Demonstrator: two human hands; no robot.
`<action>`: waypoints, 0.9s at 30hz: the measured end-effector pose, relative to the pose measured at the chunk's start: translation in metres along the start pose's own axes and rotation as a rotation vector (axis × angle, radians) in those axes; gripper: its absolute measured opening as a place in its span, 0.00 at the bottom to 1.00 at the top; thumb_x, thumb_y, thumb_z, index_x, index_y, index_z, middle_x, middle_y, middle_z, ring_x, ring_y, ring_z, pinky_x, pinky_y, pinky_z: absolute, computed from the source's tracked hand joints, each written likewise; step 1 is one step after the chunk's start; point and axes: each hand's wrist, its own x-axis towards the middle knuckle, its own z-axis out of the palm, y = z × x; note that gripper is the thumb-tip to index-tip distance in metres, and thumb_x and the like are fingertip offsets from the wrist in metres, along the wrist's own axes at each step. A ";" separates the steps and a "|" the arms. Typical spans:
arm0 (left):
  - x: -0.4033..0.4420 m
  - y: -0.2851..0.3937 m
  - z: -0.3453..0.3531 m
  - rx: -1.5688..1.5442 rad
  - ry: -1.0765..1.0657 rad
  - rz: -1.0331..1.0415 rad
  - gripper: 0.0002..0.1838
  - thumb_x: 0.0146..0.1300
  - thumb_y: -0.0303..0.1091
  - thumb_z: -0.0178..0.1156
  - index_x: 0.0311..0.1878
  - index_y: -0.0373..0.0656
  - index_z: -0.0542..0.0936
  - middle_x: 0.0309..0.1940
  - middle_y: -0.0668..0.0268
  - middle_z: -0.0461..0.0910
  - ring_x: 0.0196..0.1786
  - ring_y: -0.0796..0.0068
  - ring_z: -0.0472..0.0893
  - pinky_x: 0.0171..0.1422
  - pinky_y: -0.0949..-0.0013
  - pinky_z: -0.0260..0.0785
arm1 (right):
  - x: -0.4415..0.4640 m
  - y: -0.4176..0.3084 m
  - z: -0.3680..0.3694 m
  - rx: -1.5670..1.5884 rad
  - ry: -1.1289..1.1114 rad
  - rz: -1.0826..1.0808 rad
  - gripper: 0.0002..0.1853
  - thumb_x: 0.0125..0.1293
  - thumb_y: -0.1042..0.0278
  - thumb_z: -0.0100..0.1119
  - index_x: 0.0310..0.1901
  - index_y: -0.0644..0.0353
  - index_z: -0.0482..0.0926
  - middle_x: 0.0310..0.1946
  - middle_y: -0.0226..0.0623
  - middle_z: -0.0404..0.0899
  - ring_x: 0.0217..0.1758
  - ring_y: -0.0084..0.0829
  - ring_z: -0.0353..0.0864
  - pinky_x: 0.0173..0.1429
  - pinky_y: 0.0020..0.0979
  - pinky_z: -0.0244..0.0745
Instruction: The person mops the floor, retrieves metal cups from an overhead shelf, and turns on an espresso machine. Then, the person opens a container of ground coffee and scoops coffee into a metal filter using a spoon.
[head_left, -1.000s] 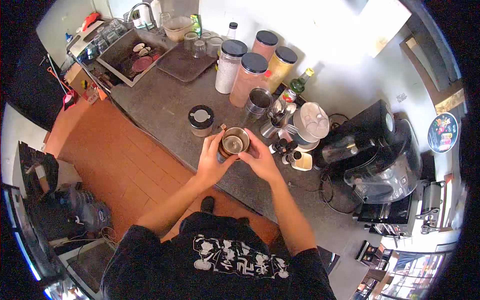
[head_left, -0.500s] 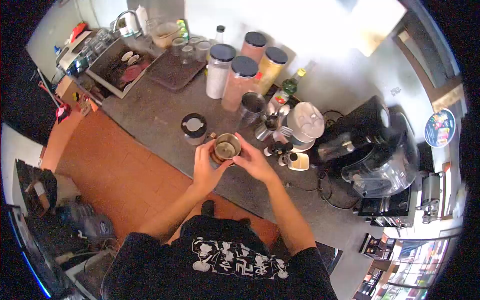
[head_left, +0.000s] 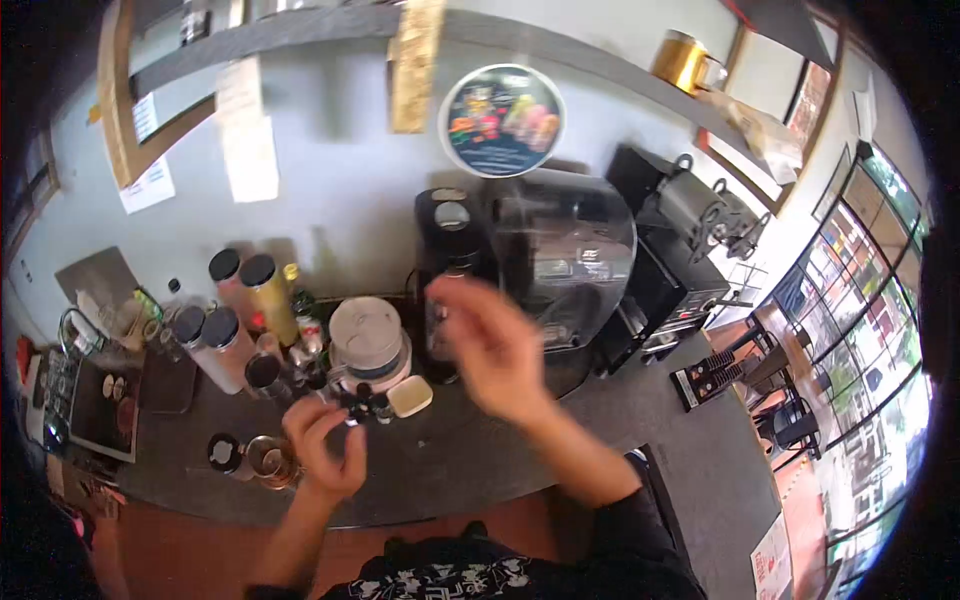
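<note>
Black machine (head_left: 460,240), long axis upright, stands beyond the blurred right hand (head_left: 495,355), the nearer; left hand (head_left: 325,455) beside black-capped bottles (head_left: 380,404), either hand's grip unclear to me.

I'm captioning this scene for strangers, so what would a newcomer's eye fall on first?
Probably the round, colourful sign at the top centre, just above the bulky clear-covered machine. Next comes the blurred right hand, raised near the middle of the view. The gold-coloured mug also stands out, on the shelf at upper right.
</note>
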 end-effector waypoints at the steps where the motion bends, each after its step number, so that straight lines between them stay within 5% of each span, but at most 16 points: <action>1: 0.042 0.015 0.020 -0.033 -0.050 0.084 0.13 0.59 0.23 0.67 0.48 0.37 0.79 0.46 0.56 0.77 0.50 0.54 0.78 0.58 0.54 0.70 | 0.025 -0.012 -0.038 -0.192 0.133 -0.136 0.16 0.74 0.75 0.60 0.60 0.63 0.82 0.54 0.38 0.85 0.54 0.25 0.83 0.59 0.29 0.78; 2: 0.077 0.023 0.040 -0.127 -0.078 0.136 0.11 0.55 0.18 0.67 0.42 0.38 0.82 0.44 0.55 0.79 0.47 0.52 0.80 0.56 0.54 0.71 | 0.050 -0.029 -0.073 -0.192 0.285 -0.174 0.13 0.75 0.73 0.60 0.58 0.64 0.83 0.52 0.39 0.86 0.54 0.26 0.83 0.59 0.29 0.78; 4: 0.160 0.048 0.084 -0.205 -0.002 0.318 0.14 0.54 0.15 0.68 0.45 0.36 0.83 0.45 0.54 0.80 0.48 0.51 0.80 0.55 0.56 0.71 | 0.106 -0.037 -0.148 -0.121 0.484 -0.232 0.09 0.73 0.75 0.63 0.52 0.64 0.83 0.50 0.38 0.85 0.51 0.23 0.82 0.55 0.26 0.77; 7: 0.282 0.091 0.152 -0.216 0.093 0.470 0.08 0.63 0.23 0.64 0.45 0.39 0.83 0.44 0.56 0.80 0.48 0.51 0.78 0.54 0.56 0.70 | 0.184 -0.049 -0.241 -0.215 0.668 -0.293 0.18 0.69 0.66 0.69 0.53 0.69 0.82 0.45 0.37 0.86 0.47 0.26 0.83 0.57 0.27 0.76; 8: 0.319 0.112 0.166 -0.224 0.025 0.437 0.06 0.68 0.23 0.62 0.46 0.34 0.83 0.44 0.56 0.84 0.48 0.58 0.84 0.54 0.61 0.75 | 0.202 -0.050 -0.262 -0.221 0.721 -0.244 0.23 0.66 0.59 0.72 0.54 0.70 0.82 0.44 0.40 0.86 0.47 0.28 0.83 0.57 0.29 0.76; 10: 0.389 0.127 0.217 -0.222 0.125 0.507 0.13 0.74 0.35 0.59 0.47 0.31 0.83 0.42 0.52 0.84 0.47 0.57 0.84 0.53 0.58 0.75 | 0.231 -0.049 -0.293 -0.317 0.706 -0.141 0.28 0.63 0.52 0.73 0.53 0.71 0.83 0.45 0.45 0.86 0.49 0.33 0.84 0.57 0.33 0.77; 12: 0.445 0.141 0.256 -0.187 -0.011 0.346 0.29 0.63 0.43 0.72 0.54 0.25 0.79 0.47 0.46 0.86 0.49 0.53 0.87 0.53 0.58 0.79 | 0.248 -0.053 -0.311 -0.419 0.634 -0.020 0.30 0.62 0.50 0.74 0.53 0.72 0.83 0.46 0.47 0.87 0.50 0.35 0.84 0.57 0.34 0.77; 13: 0.474 0.144 0.278 -0.103 -0.150 0.236 0.23 0.68 0.42 0.64 0.53 0.29 0.82 0.48 0.46 0.86 0.52 0.50 0.85 0.58 0.56 0.76 | 0.263 -0.037 -0.324 -0.440 0.625 -0.001 0.31 0.61 0.48 0.74 0.50 0.73 0.84 0.45 0.50 0.88 0.49 0.36 0.85 0.55 0.35 0.79; 14: 0.490 0.145 0.295 -0.019 -0.288 0.121 0.20 0.73 0.41 0.57 0.53 0.33 0.84 0.49 0.46 0.85 0.55 0.48 0.84 0.62 0.53 0.73 | 0.267 -0.034 -0.328 -0.428 0.594 0.049 0.30 0.60 0.47 0.74 0.48 0.73 0.85 0.43 0.50 0.88 0.47 0.36 0.86 0.54 0.35 0.79; 18: 0.506 0.152 0.317 0.035 -0.540 0.050 0.30 0.75 0.52 0.53 0.49 0.25 0.82 0.42 0.46 0.85 0.45 0.57 0.84 0.55 0.53 0.74 | 0.281 -0.029 -0.325 -0.421 0.536 0.171 0.26 0.60 0.50 0.72 0.38 0.73 0.87 0.32 0.48 0.87 0.36 0.36 0.86 0.44 0.36 0.80; 20: 0.510 0.148 0.329 -0.033 -0.515 -0.016 0.27 0.75 0.48 0.54 0.52 0.26 0.82 0.44 0.46 0.85 0.46 0.58 0.84 0.56 0.54 0.74 | 0.288 -0.032 -0.324 -0.409 0.355 0.315 0.25 0.67 0.51 0.71 0.46 0.72 0.83 0.38 0.39 0.83 0.33 0.29 0.79 0.42 0.29 0.82; 26: 0.498 0.148 0.318 -0.127 -0.274 -0.010 0.28 0.68 0.46 0.66 0.59 0.27 0.80 0.50 0.46 0.86 0.52 0.58 0.86 0.59 0.60 0.76 | 0.291 -0.026 -0.316 -0.167 0.385 0.136 0.14 0.72 0.65 0.66 0.47 0.71 0.83 0.44 0.41 0.85 0.41 0.33 0.85 0.46 0.30 0.87; 27: 0.504 0.139 0.323 -0.196 -0.191 0.028 0.28 0.65 0.51 0.65 0.56 0.34 0.84 0.50 0.43 0.86 0.54 0.47 0.86 0.61 0.54 0.77 | 0.287 -0.029 -0.313 -0.021 0.426 0.011 0.17 0.65 0.61 0.71 0.40 0.72 0.86 0.30 0.40 0.85 0.29 0.30 0.83 0.35 0.35 0.79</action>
